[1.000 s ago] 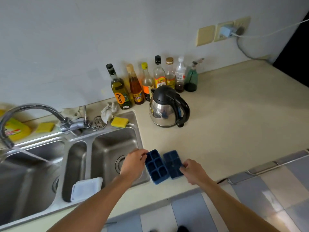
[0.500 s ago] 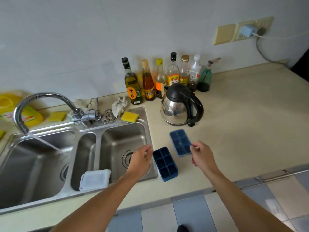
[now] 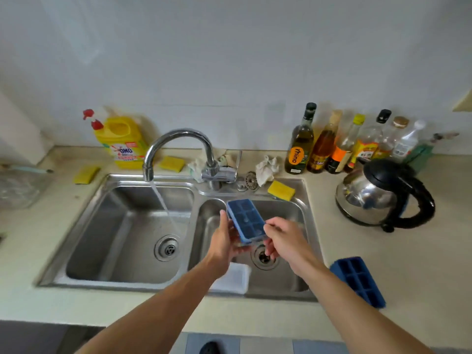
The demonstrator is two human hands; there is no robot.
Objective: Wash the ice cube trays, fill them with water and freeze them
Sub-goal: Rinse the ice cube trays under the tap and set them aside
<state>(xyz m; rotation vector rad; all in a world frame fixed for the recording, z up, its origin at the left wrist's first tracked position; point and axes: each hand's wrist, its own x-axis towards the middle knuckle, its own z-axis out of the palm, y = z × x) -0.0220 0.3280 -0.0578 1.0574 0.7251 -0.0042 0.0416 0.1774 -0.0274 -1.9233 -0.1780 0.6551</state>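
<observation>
A blue ice cube tray (image 3: 246,218) is held in the air over the right sink basin (image 3: 286,279), cavities up. My left hand (image 3: 227,241) supports it from the left and below, thumb along its left edge. My right hand (image 3: 283,241) pinches its near right corner. A second blue ice cube tray (image 3: 357,279) lies on the counter right of the sink. The tap (image 3: 178,146) runs a stream of water into the left sink basin (image 3: 122,238).
A white lid (image 3: 235,277) leans in the right basin's front. A steel kettle (image 3: 383,195) and several bottles (image 3: 301,141) stand at the back right. Yellow sponges (image 3: 281,190), a rag (image 3: 267,167) and a yellow detergent jug (image 3: 122,141) line the sink's back edge.
My right hand carried one blue tray from the counter to above the right basin, and my left hand joined it there. The other tray stayed on the counter. My view swung left.
</observation>
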